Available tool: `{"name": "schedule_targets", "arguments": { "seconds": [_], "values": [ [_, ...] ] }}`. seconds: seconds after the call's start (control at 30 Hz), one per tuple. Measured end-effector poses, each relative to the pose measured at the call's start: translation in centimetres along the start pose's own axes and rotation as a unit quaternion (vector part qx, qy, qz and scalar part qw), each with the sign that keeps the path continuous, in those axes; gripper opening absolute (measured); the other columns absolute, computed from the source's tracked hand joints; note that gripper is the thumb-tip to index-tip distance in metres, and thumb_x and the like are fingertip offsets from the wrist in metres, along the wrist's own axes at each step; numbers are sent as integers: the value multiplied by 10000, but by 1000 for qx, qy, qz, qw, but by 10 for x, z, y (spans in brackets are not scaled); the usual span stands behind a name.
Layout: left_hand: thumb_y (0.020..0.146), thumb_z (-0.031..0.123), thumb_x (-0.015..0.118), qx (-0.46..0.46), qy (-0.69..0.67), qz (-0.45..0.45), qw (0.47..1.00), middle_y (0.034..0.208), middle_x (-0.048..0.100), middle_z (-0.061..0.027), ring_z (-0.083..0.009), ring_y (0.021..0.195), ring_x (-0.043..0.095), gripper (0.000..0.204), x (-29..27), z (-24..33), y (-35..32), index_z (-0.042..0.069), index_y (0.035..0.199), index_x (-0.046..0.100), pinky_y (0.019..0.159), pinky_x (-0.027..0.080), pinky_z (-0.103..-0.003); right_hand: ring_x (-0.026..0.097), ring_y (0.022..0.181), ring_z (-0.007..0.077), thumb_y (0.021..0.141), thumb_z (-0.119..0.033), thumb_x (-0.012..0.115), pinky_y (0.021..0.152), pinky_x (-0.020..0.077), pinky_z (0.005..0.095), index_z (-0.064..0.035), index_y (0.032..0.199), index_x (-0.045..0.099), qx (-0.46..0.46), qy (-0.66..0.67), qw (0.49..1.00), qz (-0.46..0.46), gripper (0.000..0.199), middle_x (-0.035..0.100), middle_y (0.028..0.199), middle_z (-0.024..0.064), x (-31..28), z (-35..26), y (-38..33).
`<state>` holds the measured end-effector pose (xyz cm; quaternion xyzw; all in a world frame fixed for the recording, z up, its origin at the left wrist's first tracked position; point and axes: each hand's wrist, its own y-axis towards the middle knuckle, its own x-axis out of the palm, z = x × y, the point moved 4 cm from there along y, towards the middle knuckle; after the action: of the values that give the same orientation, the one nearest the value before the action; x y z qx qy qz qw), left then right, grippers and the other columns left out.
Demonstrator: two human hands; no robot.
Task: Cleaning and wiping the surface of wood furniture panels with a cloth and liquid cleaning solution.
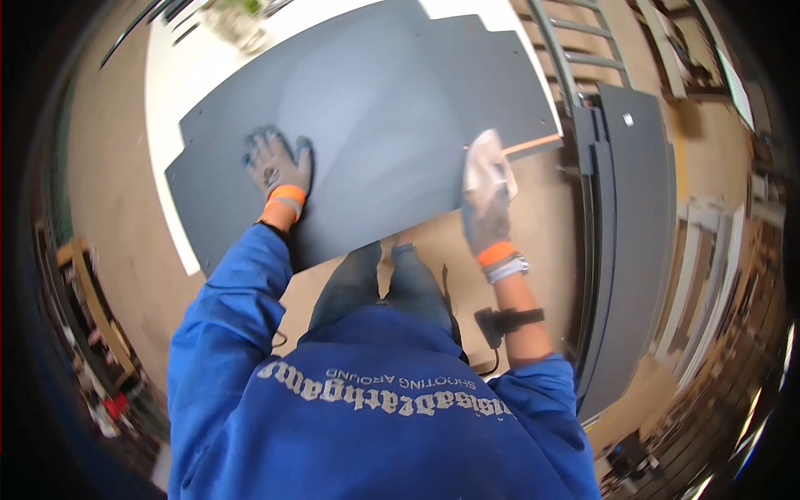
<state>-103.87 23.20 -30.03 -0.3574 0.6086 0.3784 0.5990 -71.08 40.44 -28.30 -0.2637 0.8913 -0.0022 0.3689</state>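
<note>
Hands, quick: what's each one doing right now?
Left hand: open, flat on the grey panel.
Right hand: closed on a white cloth at the panel's edge.

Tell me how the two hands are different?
The left hand lies flat and open on the grey panel; the right hand is at the panel's edge, closed around a white cloth. The left hand holds nothing. Both wear grey gloves with orange cuffs.
</note>
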Motion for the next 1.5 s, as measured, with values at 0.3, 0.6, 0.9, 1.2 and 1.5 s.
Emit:
{"name": "schedule_targets", "arguments": {
  "seconds": [0.3,0.6,0.9,1.2,1.5],
  "values": [
    [862,331,572,-222,-165,65,959,1066,607,-185,-357,1017,554,364,-42,-206,-110,12,1030,618,866,439,-423,84,1416,415,872,-422,502,1160,33,493,65,1425,221,-230,-411,875,-115,789,196,1489,273,32,-17,-21],
    [940,539,431,-402,-723,-269,492,1031,656,-105,-221,965,641,567,1,-167,-219,35,1152,581,854,502,-321,20,1426,407,902,-380,444,1159,-2,483,66,1449,131,-212,-531,815,-95,773,111,1519,259,43,-11,-24],
    [964,537,355,-242,-814,-409,335,1154,618,-95,-192,972,627,616,19,-156,-191,37,1299,483,846,508,-301,212,1392,380,795,-487,569,1152,77,530,24,1381,371,-374,-470,787,-139,802,321,1439,248,164,-96,-118],
    [956,566,354,-240,-859,-380,246,1229,563,-92,-184,1016,600,663,-3,-216,-188,43,1360,407,900,502,-323,279,1377,312,915,-408,386,1162,89,459,-22,1331,455,-445,-263,756,-401,571,399,1422,175,272,-206,-204],
    [945,502,465,-173,-725,-403,531,1315,496,-58,-130,1140,506,612,-63,-285,-180,61,1364,399,990,416,-309,539,708,182,976,-304,407,625,450,320,-34,1237,487,-19,76,803,-590,384,516,779,44,234,-277,-188]
  ]
}}
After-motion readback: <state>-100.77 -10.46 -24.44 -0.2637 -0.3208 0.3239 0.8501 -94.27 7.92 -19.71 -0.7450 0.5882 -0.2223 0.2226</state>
